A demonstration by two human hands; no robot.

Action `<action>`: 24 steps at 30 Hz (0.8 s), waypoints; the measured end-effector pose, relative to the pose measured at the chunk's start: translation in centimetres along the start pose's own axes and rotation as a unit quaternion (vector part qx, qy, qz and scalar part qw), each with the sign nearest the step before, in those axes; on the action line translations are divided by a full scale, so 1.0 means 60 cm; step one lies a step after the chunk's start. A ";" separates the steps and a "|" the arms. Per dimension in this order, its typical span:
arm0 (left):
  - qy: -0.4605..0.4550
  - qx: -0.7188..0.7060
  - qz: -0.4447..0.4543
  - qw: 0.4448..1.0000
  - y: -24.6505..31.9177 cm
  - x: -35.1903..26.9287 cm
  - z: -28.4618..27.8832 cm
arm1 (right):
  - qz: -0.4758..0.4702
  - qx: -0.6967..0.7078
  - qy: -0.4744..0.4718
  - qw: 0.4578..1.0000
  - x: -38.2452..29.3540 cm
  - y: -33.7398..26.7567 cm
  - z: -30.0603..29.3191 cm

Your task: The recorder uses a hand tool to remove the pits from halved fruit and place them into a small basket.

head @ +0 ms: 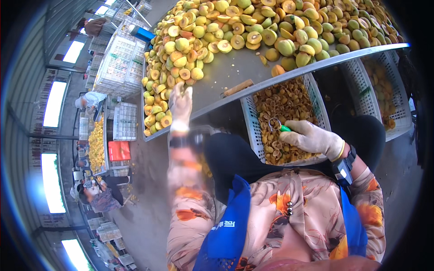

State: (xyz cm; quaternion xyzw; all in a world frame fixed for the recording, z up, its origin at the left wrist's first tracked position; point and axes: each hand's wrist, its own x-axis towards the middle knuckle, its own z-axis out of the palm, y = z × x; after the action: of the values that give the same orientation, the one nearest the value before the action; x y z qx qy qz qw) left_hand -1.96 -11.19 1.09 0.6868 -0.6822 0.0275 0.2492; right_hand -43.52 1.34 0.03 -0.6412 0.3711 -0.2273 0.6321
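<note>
My left hand (181,103), in a light glove, is at the pile of halved yellow-green stone fruit (184,44) on the metal table. Its fingers are apart at the pile's edge; whether it touches a fruit I cannot tell. In my gloved right hand (310,138) is a tool with a green handle (285,128) and a metal ring (274,124) at its end. It hangs over a white plastic crate (255,130) between my knees, which holds small brown-orange fruit pieces (283,108).
A wooden stick (238,87) lies near the metal table's raised rim (301,72). Another crate (369,101) with fruit stands under the table at right. Stacked white crates (118,64) and a red container (119,151) are at left. Co-workers (101,196) sit at another fruit-covered table.
</note>
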 end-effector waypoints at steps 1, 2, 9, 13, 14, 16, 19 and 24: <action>0.002 0.039 0.004 0.999 -0.015 0.049 0.041 | -0.092 -0.067 -0.007 0.993 0.003 0.010 -0.002; -0.053 0.046 -0.047 0.996 -0.014 0.091 0.075 | -0.103 -0.090 -0.010 0.991 0.007 0.013 -0.004; -0.130 -0.076 -0.194 0.969 -0.084 0.166 0.193 | -0.103 -0.091 -0.017 0.990 0.018 0.000 -0.005; -0.148 -0.547 -0.157 0.809 0.063 0.074 0.119 | 0.088 0.113 0.031 0.989 0.024 -0.058 -0.015; -0.153 -0.607 -0.165 0.762 0.096 0.048 0.101 | 0.040 0.085 0.056 0.994 0.034 -0.051 -0.007; -0.154 -0.715 -0.170 0.660 0.168 -0.012 0.072 | -0.005 0.043 0.063 0.997 0.054 -0.050 0.009; -0.119 -0.767 -0.195 0.600 0.266 -0.096 0.034 | -0.101 -0.054 0.090 0.989 0.072 -0.066 0.038; 0.001 -0.718 -0.145 0.681 0.364 -0.178 -0.009 | -0.138 -0.059 0.145 0.978 0.046 -0.078 0.075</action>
State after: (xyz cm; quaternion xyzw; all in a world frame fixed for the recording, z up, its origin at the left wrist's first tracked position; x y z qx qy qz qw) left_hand -23.30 0.10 4.16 0.3877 -0.3839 -0.5067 0.6675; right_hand -37.51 1.78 3.68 -0.6828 0.3796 -0.3805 0.4949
